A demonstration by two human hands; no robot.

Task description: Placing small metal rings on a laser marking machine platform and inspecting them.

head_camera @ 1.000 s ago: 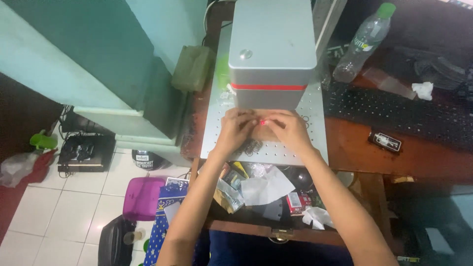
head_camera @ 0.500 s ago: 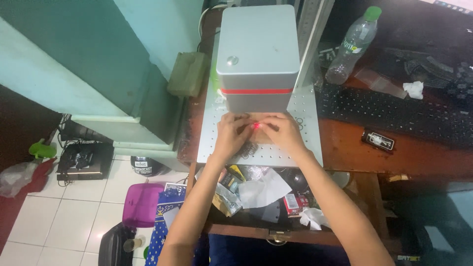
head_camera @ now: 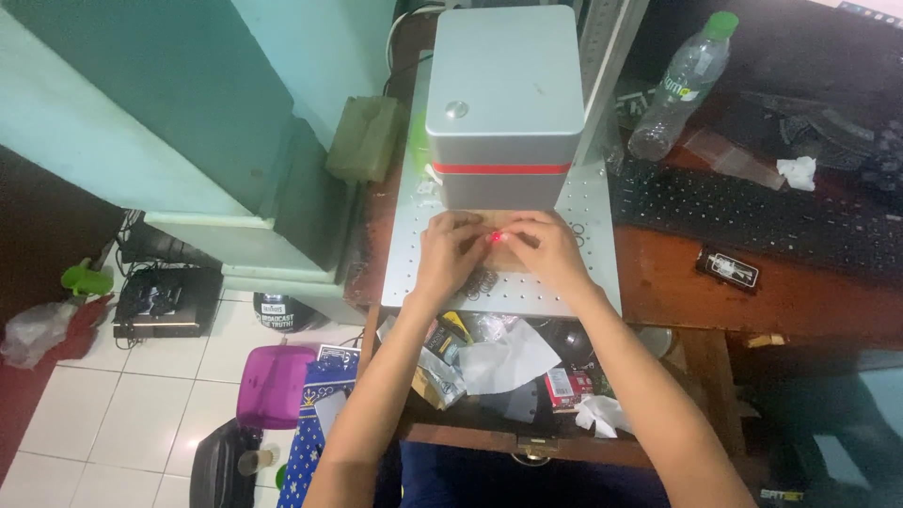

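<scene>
The wooden desk (head_camera: 715, 282) ran across the right half of the view, and on it stood the grey box-shaped machine (head_camera: 503, 94) with a red band around its lower part. Under the machine lay a pale perforated metal plate (head_camera: 414, 254), its front edge at the desk's near side. A black keyboard (head_camera: 752, 212) lay to the right of the plate, with a clear plastic bottle (head_camera: 682, 80), green-capped, lying tilted behind it. An open drawer (head_camera: 508, 376) below the plate's front edge was stuffed with crumpled paper and small packets. On the tiled floor to the left sat a purple plastic tub (head_camera: 273, 381).

Both hands met on the plate just in front of the machine. The left hand (head_camera: 451, 254) was curled, fingertips pressed down together beside the right hand; what it pinched could not be made out. The right hand (head_camera: 546, 249) was likewise curled, its fingers bent down onto the plate, nearly touching the left. A small red light spot (head_camera: 495, 239) glowed between the 2 hands, on the fingertips. A few small dark metal rings (head_camera: 480, 280) lay on the plate just below the left hand.
</scene>
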